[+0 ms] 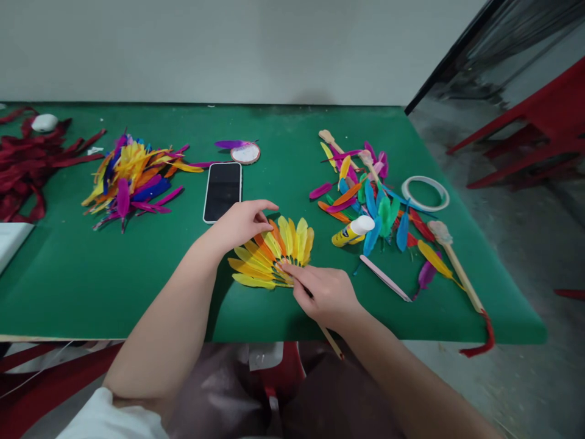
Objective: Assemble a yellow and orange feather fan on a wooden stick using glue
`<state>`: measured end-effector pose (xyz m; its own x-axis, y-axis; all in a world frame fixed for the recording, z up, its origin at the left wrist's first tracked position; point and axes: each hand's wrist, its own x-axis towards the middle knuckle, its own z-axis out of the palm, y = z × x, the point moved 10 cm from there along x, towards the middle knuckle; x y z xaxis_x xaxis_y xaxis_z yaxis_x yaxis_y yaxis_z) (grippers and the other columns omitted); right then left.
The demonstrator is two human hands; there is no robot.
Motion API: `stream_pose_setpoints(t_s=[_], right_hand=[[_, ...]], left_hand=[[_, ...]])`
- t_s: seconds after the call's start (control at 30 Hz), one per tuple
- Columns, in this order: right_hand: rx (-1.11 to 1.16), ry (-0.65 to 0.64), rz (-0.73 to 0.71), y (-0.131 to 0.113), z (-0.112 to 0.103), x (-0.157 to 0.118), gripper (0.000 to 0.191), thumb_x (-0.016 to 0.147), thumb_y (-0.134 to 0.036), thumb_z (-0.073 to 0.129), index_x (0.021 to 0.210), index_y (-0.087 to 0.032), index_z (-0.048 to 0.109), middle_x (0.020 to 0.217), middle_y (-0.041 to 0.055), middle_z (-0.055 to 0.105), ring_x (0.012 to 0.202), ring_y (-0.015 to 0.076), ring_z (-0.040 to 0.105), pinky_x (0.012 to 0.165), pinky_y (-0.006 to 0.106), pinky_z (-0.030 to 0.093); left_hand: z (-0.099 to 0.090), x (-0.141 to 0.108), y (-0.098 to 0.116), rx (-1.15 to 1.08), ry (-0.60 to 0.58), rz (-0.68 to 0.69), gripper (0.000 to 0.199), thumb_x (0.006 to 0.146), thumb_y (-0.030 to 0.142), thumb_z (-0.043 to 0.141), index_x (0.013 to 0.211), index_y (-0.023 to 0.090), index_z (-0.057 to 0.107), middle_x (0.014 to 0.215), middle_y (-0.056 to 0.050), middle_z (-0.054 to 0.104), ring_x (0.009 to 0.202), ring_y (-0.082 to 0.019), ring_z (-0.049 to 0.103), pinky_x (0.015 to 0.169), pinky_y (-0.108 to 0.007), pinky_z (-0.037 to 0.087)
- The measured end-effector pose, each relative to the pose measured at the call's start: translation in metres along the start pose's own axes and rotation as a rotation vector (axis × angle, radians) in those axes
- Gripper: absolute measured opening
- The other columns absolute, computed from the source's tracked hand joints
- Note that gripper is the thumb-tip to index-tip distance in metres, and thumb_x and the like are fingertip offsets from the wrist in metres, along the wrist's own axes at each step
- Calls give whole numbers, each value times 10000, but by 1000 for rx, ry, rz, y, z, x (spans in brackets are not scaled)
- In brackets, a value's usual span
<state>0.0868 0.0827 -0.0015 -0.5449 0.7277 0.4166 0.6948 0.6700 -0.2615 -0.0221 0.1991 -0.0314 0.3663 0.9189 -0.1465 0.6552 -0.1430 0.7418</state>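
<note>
On the table edge in front of me lies a feather fan (256, 253) of yellow and orange feathers, spread in a half circle around a small pale centre. My left hand (242, 221) is at its upper edge, fingers apart, thumb touching near the tip of an orange feather (276, 236). With the index finger, my right hand (326, 294) presses on the fan's centre, the other fingers curled. A thin wooden handle (332, 343) comes out below that hand; how the fingers meet it is hidden. A yellow glue stick (348, 233) with a white cap stands to the right.
Loose coloured feathers (384, 210), a tape roll (425, 194), pink tweezers (384, 277) and a wooden stick with a red tassel (461, 274) lie right. A phone (223, 192), a round white-faced disc (245, 153), a feather pile (137, 177) and dark red ribbons (27, 164) lie left.
</note>
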Motion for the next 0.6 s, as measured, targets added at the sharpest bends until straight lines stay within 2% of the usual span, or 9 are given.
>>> stream_pose_setpoints(t_s=[0.47,0.6], right_hand=[[32,5,9,2,2,0,274,813,-121,474,1008,-173,659,679,-10,710,551,96,629,517,224,400],[40,4,16,2,0,1,266,816,-133,475,1012,-174,649,722,-3,723,568,95,637,522,219,409]], left_hand=[[1,1,1,-5,5,2,305,760,213,595,1064,207,614,732,1,649,633,-122,589,608,-239,468],[-3,0,0,-13,27,6,303,777,277,582,1073,215,608,745,-1,664,629,-123,600,620,-249,473]])
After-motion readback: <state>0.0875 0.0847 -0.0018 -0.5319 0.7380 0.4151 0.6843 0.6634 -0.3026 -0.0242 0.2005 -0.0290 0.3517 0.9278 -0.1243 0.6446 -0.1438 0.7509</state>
